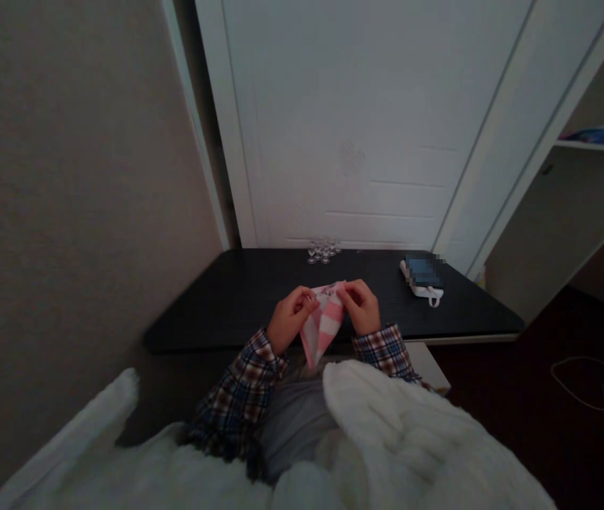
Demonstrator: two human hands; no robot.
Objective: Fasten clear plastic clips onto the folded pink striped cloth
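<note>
A pink-and-white striped cloth (327, 322) hangs between my hands at the front edge of the dark table, its lower end narrowing to a point. My left hand (292, 316) pinches its upper left edge between thumb and fingers. At the upper right corner, my right hand (361, 306) grips the cloth the same way. Along the top edge the fabric is gathered and shows a darker pattern, too small to make out. Just beyond the cloth stands a cluster of several small clear objects (323, 249), like tiny glass cups or suction cups.
The black table (217, 304) backs onto white panelled doors (344, 127). A phone (423, 271) lies on a white device with a strap loop at the right. Below the table's right side is a white box (427, 365). A pale cable (573, 400) runs over the dark floor.
</note>
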